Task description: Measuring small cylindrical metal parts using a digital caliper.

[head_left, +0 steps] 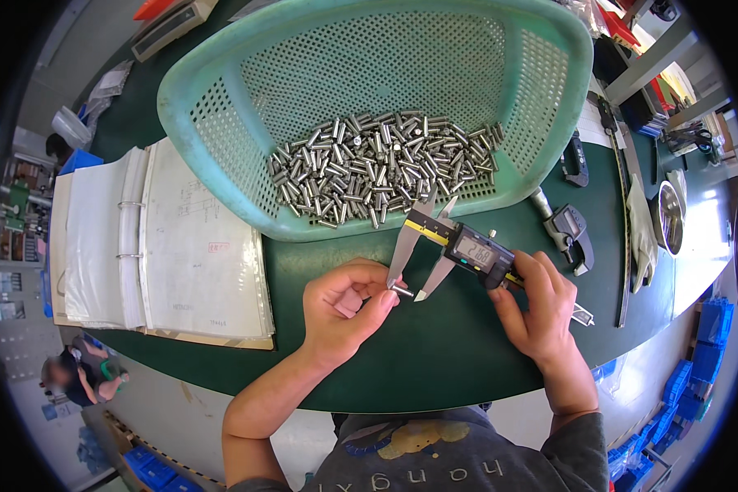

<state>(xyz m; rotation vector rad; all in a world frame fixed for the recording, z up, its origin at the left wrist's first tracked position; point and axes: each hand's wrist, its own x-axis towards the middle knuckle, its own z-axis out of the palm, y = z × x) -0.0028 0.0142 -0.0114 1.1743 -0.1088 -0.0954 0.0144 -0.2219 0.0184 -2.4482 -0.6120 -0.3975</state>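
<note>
Between the thumb and fingers of my left hand is a small shiny metal pin, pointing right. My right hand grips a digital caliper by its body, thumb below the display. The caliper's long jaws reach down on either side of the pin. Its left jaw is close to my left fingertips; a gap shows between the pin's end and the right jaw tip. Beyond both hands, a green perforated plastic basket holds a heap of similar metal pins.
An open ring binder with sleeved drawings lies at left. A micrometer and a steel bowl lie right, near a glove. Blue bins stand beyond the green table. Another person sits far left.
</note>
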